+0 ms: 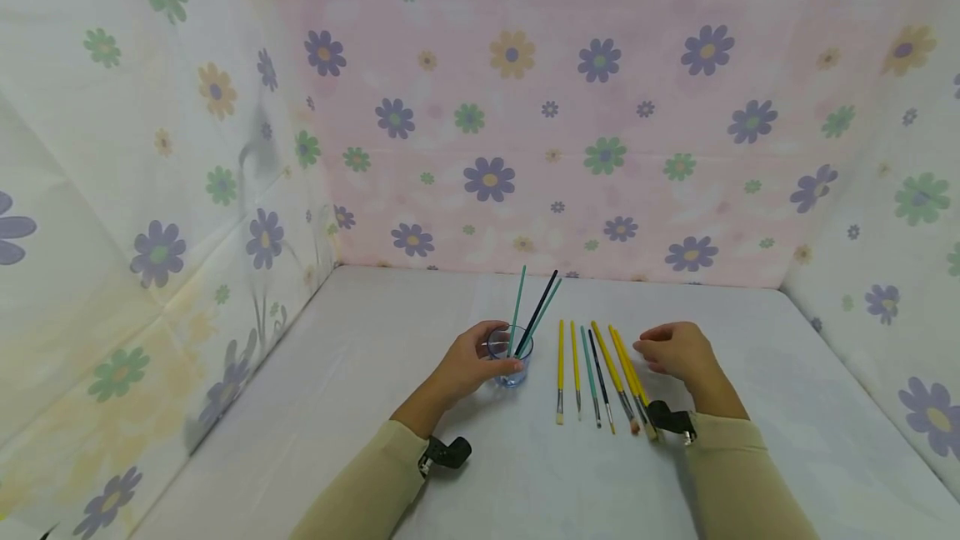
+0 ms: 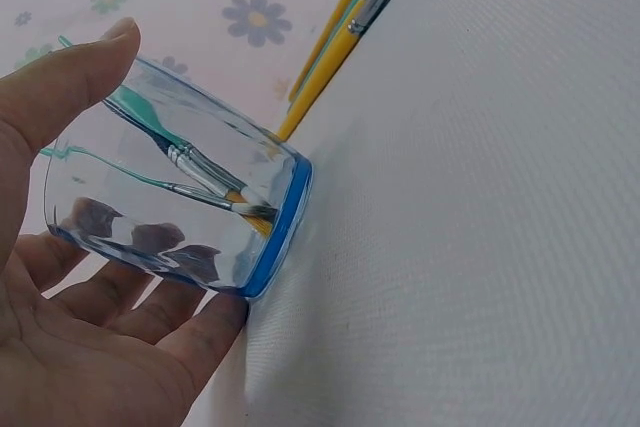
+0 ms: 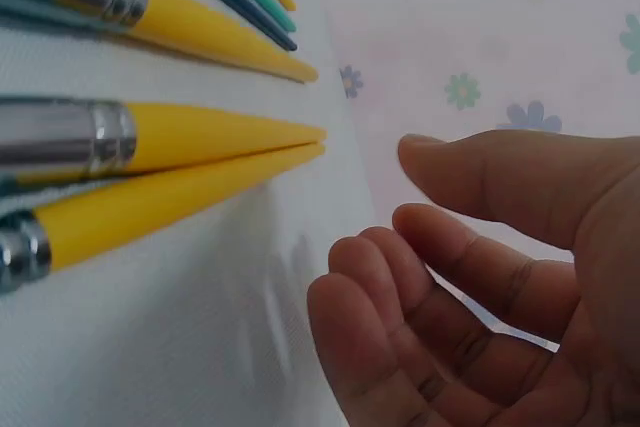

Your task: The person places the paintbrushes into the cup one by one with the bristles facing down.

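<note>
My left hand (image 1: 467, 363) grips a clear glass (image 1: 513, 380) with a blue base, thumb on one side and fingers round the other. Inside the glass lean two teal paintbrushes and a black paintbrush (image 1: 538, 307), bristles down; the left wrist view shows their tips near the blue base (image 2: 283, 232). My right hand (image 1: 681, 354) is beside the upper ends of the rightmost yellow paintbrushes (image 1: 624, 355). In the right wrist view its fingers (image 3: 352, 327) are loosely bent, with nothing held, apart from the yellow handles (image 3: 230, 137).
Between the hands several paintbrushes lie in a row on the white table (image 1: 495, 473): yellow ones, a teal paintbrush (image 1: 589, 365) and a dark paintbrush (image 1: 600, 372), bristles toward me. A flowered cloth (image 1: 555, 123) stands behind and along both sides.
</note>
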Demonstrator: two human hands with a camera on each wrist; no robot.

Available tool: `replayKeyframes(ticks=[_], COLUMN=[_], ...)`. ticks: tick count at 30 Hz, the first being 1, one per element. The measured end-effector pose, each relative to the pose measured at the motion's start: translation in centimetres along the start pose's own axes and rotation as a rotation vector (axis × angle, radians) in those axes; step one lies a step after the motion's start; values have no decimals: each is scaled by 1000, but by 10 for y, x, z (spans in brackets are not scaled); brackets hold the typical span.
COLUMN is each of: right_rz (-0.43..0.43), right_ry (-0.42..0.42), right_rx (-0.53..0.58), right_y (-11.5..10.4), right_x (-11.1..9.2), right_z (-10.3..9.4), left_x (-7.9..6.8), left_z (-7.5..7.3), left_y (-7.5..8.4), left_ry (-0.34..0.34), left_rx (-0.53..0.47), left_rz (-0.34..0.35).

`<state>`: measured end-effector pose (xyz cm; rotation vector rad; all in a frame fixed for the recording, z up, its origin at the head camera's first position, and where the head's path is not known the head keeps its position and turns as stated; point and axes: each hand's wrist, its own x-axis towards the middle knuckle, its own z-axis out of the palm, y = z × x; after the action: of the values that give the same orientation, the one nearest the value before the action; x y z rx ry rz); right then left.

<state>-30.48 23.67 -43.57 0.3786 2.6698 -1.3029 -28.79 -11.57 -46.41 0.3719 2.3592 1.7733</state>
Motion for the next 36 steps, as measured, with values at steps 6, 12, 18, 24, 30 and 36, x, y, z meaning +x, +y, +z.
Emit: replayKeyframes(ticks=[6, 12, 18, 24, 30, 36], right_rz=[52, 60, 29, 4, 13, 15], right_ry=[-26, -55, -68, -83, -95, -90], right_rx=[-91, -110, -118, -167, -188, -215], right_y=[6, 10, 11, 7, 2, -1], right_x=[3, 6, 6, 2, 1, 0], right_z=[-4, -1, 3, 4, 9, 13], left_x=[0, 0, -1, -3, -1, 0], left_z=[0, 0, 0, 1, 0, 0], left_y=[0, 0, 1, 4, 1, -1], left_ry=[-3, -7, -1, -1, 0, 1], left_rx=[-5, -6, -1, 7, 10, 21], left_rz=[5, 4, -1, -7, -4, 2])
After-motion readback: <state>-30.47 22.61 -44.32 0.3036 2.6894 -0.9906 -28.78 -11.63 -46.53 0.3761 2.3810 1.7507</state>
